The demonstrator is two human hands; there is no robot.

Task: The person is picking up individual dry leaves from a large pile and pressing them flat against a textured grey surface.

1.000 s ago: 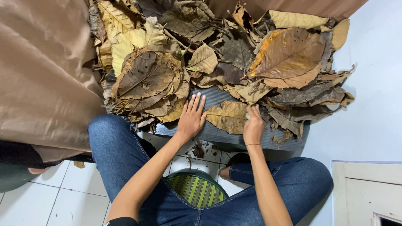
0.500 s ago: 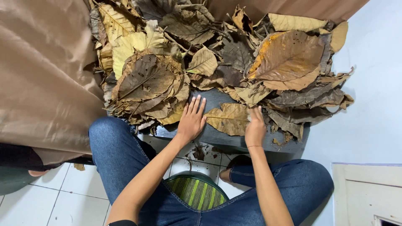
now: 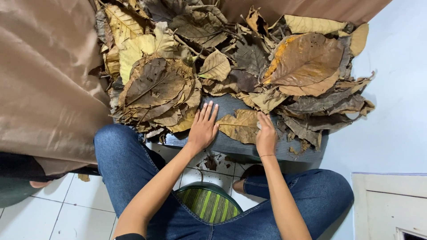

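**Both hands laid flat beside one dry leaf on a grey ribbed mat**

A grey ribbed mat [image 3: 231, 144] was seen lying on the white tiled floor [image 3: 84, 200], most of it buried under a heap of dry leaves [image 3: 213, 66]. Only a strip along the near edge of the mat was left bare, and that strip offered the sole open room in front of the pile. To the left the heap was hemmed in by a brown satin cloth [image 3: 44, 84], whose folds were touching the outermost leaves; along the top edge more of the same cloth was visible. To the right a pale blue wall [image 3: 396, 111] was found near the leaf tips, with a narrow gap left between. Below the mat, the floor was taken up by legs in blue jeans [image 3: 124, 164].

The left hand [image 3: 203, 129] was held open, fingers straight and close together, palm pressed flat on the bare mat just beside a tan leaf [image 3: 240, 126]. The right hand [image 3: 266, 133] was likewise spread flat, its fingers resting on the right end of that leaf. Nothing was gripped by either hand. The tan leaf lay flat on the mat between the two hands, at the near edge of the pile.
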